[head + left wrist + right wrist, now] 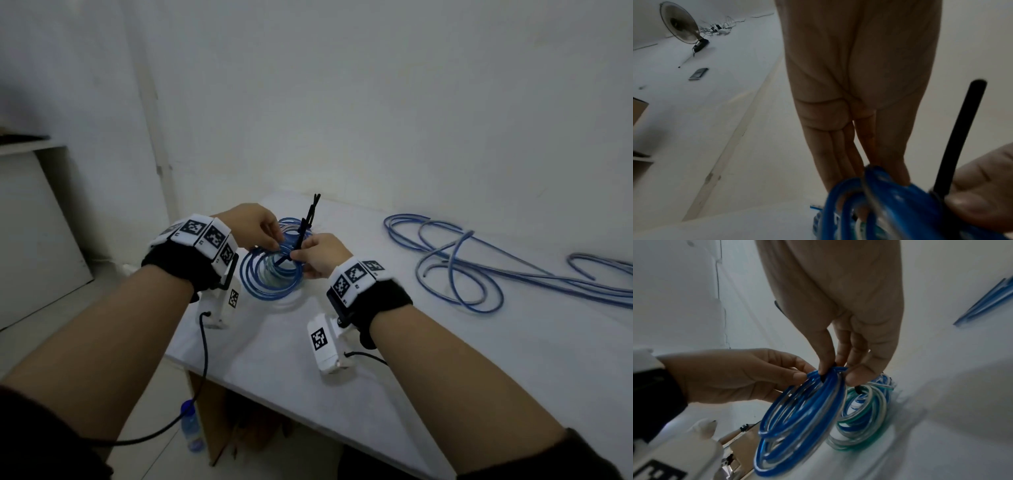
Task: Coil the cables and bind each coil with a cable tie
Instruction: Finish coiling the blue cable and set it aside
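A blue cable coil (pixel 270 277) stands tilted on the white table (pixel 445 359), lifted at its top. My left hand (pixel 276 240) pinches the coil's top strands (pixel 807 402) between thumb and fingers. A black cable tie (pixel 306 224) crosses the coil, its tail sticking up (pixel 958 134). My right hand (pixel 297 255) pinches the tie where it wraps the strands; in the right wrist view the thumb and forefinger (pixel 823 369) close on it. Behind lies a second coil (pixel 863 417) of green, clear and blue cable, flat on the table.
Loose blue cables (pixel 462 270) sprawl over the table's right half. The table's left edge (pixel 178 346) is just under my left wrist. On the floor below stands a plastic bottle (pixel 190 425). A pale cabinet (pixel 34 222) is at the left.
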{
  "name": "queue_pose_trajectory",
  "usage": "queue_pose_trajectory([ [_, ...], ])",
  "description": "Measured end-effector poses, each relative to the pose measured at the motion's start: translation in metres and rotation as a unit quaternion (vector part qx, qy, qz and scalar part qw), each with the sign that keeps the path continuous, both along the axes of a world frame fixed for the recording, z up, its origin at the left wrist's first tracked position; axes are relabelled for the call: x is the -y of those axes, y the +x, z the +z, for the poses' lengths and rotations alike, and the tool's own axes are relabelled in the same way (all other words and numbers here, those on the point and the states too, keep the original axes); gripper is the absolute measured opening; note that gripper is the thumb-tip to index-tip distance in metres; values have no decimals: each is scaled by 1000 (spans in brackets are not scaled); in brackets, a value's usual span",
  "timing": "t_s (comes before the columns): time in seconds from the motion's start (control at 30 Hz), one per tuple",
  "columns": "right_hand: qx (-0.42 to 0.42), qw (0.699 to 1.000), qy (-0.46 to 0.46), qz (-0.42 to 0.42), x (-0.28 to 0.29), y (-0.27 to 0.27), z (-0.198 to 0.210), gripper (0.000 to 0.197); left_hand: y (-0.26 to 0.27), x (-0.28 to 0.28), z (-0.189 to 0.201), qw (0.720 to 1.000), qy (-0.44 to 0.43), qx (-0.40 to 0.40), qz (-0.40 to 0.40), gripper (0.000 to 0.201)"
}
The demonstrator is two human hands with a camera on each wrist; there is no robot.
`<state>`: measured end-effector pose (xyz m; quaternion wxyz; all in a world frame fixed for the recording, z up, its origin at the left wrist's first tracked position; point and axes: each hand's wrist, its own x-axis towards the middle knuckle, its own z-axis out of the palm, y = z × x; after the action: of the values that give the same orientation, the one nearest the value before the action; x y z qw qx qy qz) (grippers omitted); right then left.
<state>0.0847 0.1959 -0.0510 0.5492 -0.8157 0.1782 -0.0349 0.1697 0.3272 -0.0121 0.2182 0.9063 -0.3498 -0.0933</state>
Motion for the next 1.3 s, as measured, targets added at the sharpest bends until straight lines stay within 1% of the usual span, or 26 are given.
queue_pose_trajectory([
  [0.07,-7,1000,-19,5,0,3,-3,27,4,2,5,1000,-22,-10,16,9],
  [0.17,-12,999,-46,16,4,2,-4,27,2,13,23,995,-78,50,35,13],
  [0.23,-24,998,-57,29,10,1,-1,24,-7,24,40,988,-130,82,31,12],
  [0.33,-37,997,-52,32,30,-7,13,15,-28,51,68,977,-191,100,3,10],
  [0.47,-11,993,-121,4,73,-32,38,21,-59,96,97,971,-201,122,-50,12],
  [0.5,1,988,-154,-11,88,-41,44,21,-67,111,101,970,-198,126,-66,14],
  [0.53,15,977,-211,-33,102,-48,47,20,-73,124,103,969,-194,129,-79,15],
  [0.6,42,934,-338,-109,129,-65,48,8,-87,151,104,971,-176,130,-101,19],
  [0.63,46,910,-383,-155,141,-73,44,19,-91,163,101,972,-164,131,-108,21],
  [0.67,34,890,-410,-195,154,-82,40,37,-96,176,97,973,-152,129,-116,22],
  [0.7,11,879,-423,-222,163,-90,36,55,-100,187,92,975,-139,124,-123,22],
  [0.73,-22,874,-426,-231,172,-98,32,71,-104,198,86,976,-128,115,-130,23],
  [0.77,-62,878,-416,-229,182,-105,29,82,-108,209,79,978,-117,107,-136,23],
  [0.8,-96,885,-401,-215,192,-110,25,85,-111,218,72,979,-106,102,-139,23],
  [0.83,-121,894,-386,-195,203,-112,21,77,-114,227,65,981,-92,96,-142,23],
  [0.9,-135,905,-365,-170,222,-113,16,36,-118,241,50,984,-54,81,-151,23],
  [0.93,-131,907,-361,-174,231,-114,15,24,-119,248,43,985,-33,72,-156,22],
  [0.97,-130,907,-356,-185,238,-116,15,19,-119,254,35,985,-12,67,-159,20],
  [1.03,-126,904,-357,-202,252,-122,17,15,-118,265,22,984,29,62,-163,20],
  [1.13,-132,896,-368,-210,270,-134,18,23,-120,273,8,979,80,70,-174,27],
  [1.23,-127,891,-355,-252,290,-150,14,29,-123,285,-7,958,160,88,-223,34],
  [1.3,-107,888,-348,-282,300,-159,11,29,-119,293,-17,943,215,74,-243,37],
])
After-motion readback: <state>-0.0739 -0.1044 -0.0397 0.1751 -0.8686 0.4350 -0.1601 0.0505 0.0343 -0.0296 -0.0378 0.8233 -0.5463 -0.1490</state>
